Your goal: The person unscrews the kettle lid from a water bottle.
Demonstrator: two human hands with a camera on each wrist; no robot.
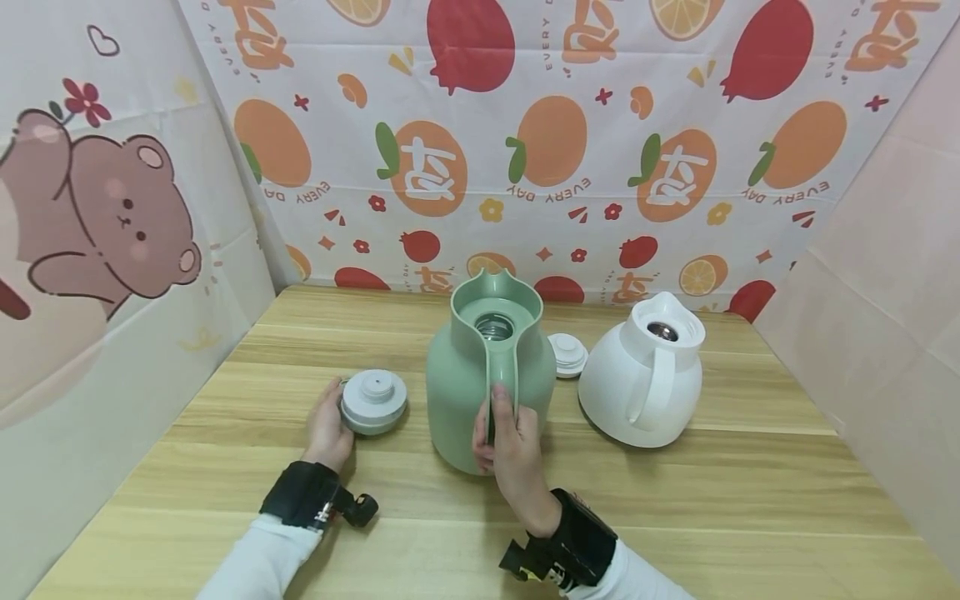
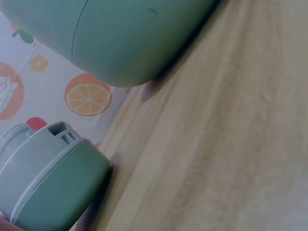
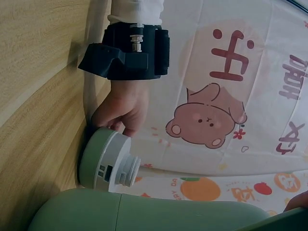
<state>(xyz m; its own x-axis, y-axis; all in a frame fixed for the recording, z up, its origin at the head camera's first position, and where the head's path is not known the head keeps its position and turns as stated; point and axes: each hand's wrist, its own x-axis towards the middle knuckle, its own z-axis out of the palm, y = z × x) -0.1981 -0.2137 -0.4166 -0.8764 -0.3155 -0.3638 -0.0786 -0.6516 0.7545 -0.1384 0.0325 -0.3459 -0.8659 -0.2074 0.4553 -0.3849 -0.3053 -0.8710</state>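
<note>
A green thermos jug [image 1: 457, 400] with an open mouth stands upright near the middle of the wooden table. My right hand [image 1: 517, 462] grips its handle, thumb on the upper part. To the left lies the jug's lid [image 1: 374, 398], upside down, grey threaded part up and green cap against the table. My left hand [image 1: 330, 429] holds the lid by its left side, fingers curving around the edge. In the right wrist view, that hand pinches the lid [image 3: 98, 156] beside the jug [image 3: 159, 211]. The left wrist view shows the lid [image 2: 62, 187] apart from the jug.
A white thermos jug [image 1: 637, 392] stands uncapped on the right, handle facing the person. Behind and between the jugs lies a white lid [image 1: 567, 354]. Fruit-patterned cloth [image 1: 555, 225] hangs along the table's back edge, with cloth walls on both sides.
</note>
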